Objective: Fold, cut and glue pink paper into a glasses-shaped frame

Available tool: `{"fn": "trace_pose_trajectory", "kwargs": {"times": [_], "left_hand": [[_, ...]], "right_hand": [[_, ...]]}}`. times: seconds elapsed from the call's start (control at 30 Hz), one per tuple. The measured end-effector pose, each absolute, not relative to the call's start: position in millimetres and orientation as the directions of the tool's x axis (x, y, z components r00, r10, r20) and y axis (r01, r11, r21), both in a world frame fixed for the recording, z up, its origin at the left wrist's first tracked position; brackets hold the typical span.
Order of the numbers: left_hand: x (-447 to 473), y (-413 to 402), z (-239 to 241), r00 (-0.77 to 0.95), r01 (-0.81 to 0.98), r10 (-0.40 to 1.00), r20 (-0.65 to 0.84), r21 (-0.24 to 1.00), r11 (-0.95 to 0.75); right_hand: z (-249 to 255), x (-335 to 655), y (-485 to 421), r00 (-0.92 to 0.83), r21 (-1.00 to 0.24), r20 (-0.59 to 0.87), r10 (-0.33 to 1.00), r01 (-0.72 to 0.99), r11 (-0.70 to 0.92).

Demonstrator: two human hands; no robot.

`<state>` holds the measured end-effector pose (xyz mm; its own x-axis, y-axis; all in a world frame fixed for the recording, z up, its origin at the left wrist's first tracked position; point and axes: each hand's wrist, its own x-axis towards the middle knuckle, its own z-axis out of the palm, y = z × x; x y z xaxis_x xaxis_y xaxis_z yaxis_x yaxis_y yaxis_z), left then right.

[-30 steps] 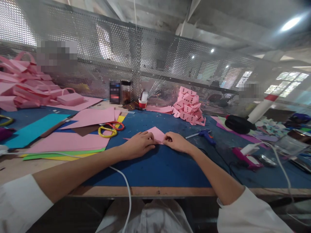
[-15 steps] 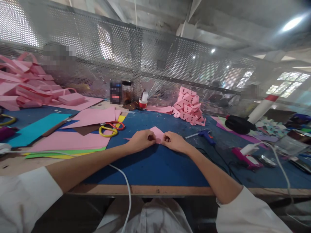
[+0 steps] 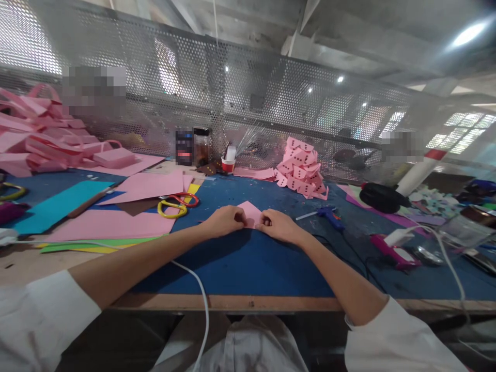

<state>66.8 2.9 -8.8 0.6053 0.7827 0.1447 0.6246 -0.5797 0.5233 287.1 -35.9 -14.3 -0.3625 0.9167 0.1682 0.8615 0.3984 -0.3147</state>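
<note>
A small piece of pink paper [image 3: 251,213] lies on the blue mat [image 3: 240,268], its pointed top facing away from me. My left hand [image 3: 225,221] pinches its left edge, fingers curled. At the right edge my right hand [image 3: 279,226] has its fingertips closed on the same paper. The undersides of the fingers and the lower part of the paper are partly hidden. Scissors with yellow and red handles [image 3: 172,208] rest to the left of my left hand. To the right of my right hand lies a blue glue gun [image 3: 331,218].
Pink paper sheets [image 3: 116,223] lie on the left, near a turquoise sheet [image 3: 64,205]. A heap of pink paper bags [image 3: 34,134] fills the far left. Punched pink pieces [image 3: 300,170] are piled at the back. A white cable [image 3: 201,294] hangs over the table edge.
My left hand has shifted very slightly left along the paper's edge. The pink paper and my right hand stay nearly in place.
</note>
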Motion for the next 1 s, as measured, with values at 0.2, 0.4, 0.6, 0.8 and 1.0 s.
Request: {"fn": "trace_pose_trajectory", "kwargs": {"times": [0.2,0.4,0.6,0.8,1.0], "left_hand": [[62,5,-9,0.618,0.603,0.778,0.113,0.567,-0.561],[57,6,-6,0.6,0.612,0.795,0.095,0.586,-0.532],[46,7,0,0.595,0.624,0.802,0.058,0.595,-0.506],[39,9,1,0.602,0.621,0.798,0.029,0.612,-0.49],[34,16,0,0.615,0.623,0.789,0.007,0.609,-0.491]], "right_hand": [[-12,287,-37,-0.365,-0.316,0.167,0.916,0.86,0.4],[-11,287,-38,-0.353,-0.315,0.164,0.921,0.866,0.388],[-12,287,-37,-0.343,-0.314,0.16,0.926,0.871,0.377],[-13,289,-36,-0.352,-0.318,0.164,0.922,0.866,0.387],[-14,290,-36,-0.364,-0.33,0.166,0.917,0.855,0.399]]}}
